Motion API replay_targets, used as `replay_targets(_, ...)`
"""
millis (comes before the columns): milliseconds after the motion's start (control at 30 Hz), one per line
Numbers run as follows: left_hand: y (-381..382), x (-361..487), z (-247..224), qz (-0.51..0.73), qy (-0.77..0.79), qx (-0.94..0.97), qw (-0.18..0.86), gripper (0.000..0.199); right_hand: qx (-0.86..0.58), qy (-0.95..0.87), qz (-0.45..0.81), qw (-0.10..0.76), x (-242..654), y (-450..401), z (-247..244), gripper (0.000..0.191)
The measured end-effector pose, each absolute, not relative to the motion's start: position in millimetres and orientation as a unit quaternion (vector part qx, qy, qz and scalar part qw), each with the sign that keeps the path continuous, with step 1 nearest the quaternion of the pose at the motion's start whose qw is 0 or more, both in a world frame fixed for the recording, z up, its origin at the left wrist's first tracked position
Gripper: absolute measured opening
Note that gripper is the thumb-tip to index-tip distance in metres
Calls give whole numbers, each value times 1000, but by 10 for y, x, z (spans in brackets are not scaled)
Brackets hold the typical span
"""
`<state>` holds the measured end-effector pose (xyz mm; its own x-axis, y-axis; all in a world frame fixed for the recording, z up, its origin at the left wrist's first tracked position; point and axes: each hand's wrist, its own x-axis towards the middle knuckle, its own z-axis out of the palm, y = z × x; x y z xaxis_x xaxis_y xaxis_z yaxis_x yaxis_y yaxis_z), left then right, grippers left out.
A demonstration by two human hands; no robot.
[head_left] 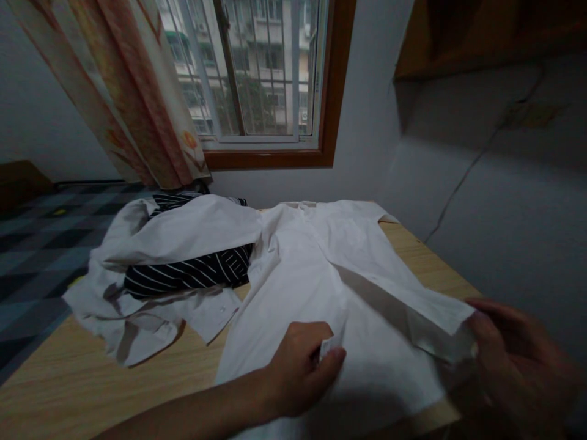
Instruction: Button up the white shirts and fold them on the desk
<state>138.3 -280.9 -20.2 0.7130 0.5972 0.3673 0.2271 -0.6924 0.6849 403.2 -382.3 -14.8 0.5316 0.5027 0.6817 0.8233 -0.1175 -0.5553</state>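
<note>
A white shirt (pixel 293 275) lies spread on the wooden table, its collar toward the window. My left hand (pixel 305 366) is closed on a bit of the shirt's white cloth near the lower middle. At the right, my right hand (pixel 518 354), blurred, pinches the cuff end of a sleeve or front edge of the same shirt and lifts it off the table; which part it is I cannot tell. Shadow lies beneath the raised cloth.
To the left, another white garment (pixel 174 232) lies crumpled around a black, white-striped cloth (pixel 192 274). A checked bed cover (pixel 46 244) is beyond the wooden table (pixel 114 391). A window (pixel 266 73), curtain (pixel 137 91) and wooden shelf (pixel 481 43) stand behind.
</note>
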Motion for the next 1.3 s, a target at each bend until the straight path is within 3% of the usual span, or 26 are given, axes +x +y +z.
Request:
replay_targets(100, -2841, 1505, -155, 207, 172, 923, 275, 29, -672, -582, -142, 436, 4105, -3840, -23, 19)
replay_targets(200, -2850, 1613, -230, 81, 106, 969, 210, 24, -547, -774, 14, 319, 3979, -3876, -51, 13)
replay_targets(333, -2789, 1614, -281, 15, -1, 982, 187, 26, -547, -799, 181, 171, 3851, -3914, -145, 17)
replay_targets(400, -2692, 1586, -191, 22, 20, 978, 208, 23, -567, -784, 166, 190, 3873, -3858, -161, 14)
replay_targets(533, -2376, 1624, 24, 39, 227, 950, 211, 19, -580, -767, 54, 270, 3793, -3564, -125, 14)
replay_targets(633, -2153, 1723, -47, 52, 320, 933, 157, 22, -591, -780, 34, 201, 3499, -3308, -124, 14)
replay_targets(733, -2031, 1789, -260, 67, 348, 927, 124, 26, -657, -749, 30, 81, 3234, -3141, -185, 24)
replay_targets(833, -2010, 1792, -363, 73, 352, 927, 108, 25, -703, -710, 30, 17, 3175, -3095, -241, 21)
replay_targets(1133, -2318, 1895, -157, 5, 323, 930, 173, 20, -711, -702, 28, -27, 3190, -3223, -208, 15)
replay_targets(1300, -2366, 1972, -227, 17, 323, 932, 160, 17, -714, -698, -9, -53, 3127, -3179, -216, 26)
